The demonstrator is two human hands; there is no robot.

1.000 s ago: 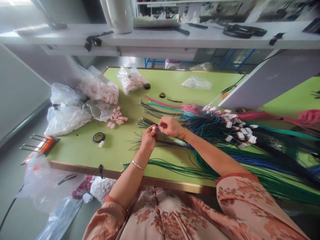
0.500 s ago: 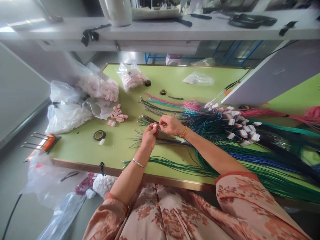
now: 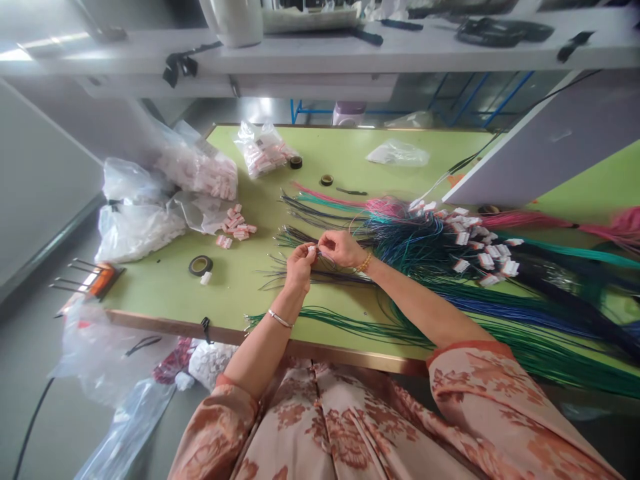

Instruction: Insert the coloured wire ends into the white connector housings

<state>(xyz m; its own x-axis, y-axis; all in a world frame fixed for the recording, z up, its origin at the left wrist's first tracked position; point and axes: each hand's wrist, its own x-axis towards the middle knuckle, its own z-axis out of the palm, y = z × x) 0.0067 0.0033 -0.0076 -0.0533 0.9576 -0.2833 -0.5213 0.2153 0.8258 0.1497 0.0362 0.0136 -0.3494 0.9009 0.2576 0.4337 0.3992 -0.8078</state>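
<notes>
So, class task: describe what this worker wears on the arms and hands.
Both arms are bare below short peach sleeves with a reddish floral print. The left hand has a thin silver bangle at the wrist; the right hand has a gold beaded bracelet.

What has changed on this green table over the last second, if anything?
Very little. Both hands, left hand and right hand, stay together pinching a small white connector and thin wires. Only the view shifted slightly. The tape roll, bags and wire bundles lie as before.

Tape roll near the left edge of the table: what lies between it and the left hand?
Head view: bare green table runs from the tape roll to the left hand; only a small white piece beside the roll.
</notes>
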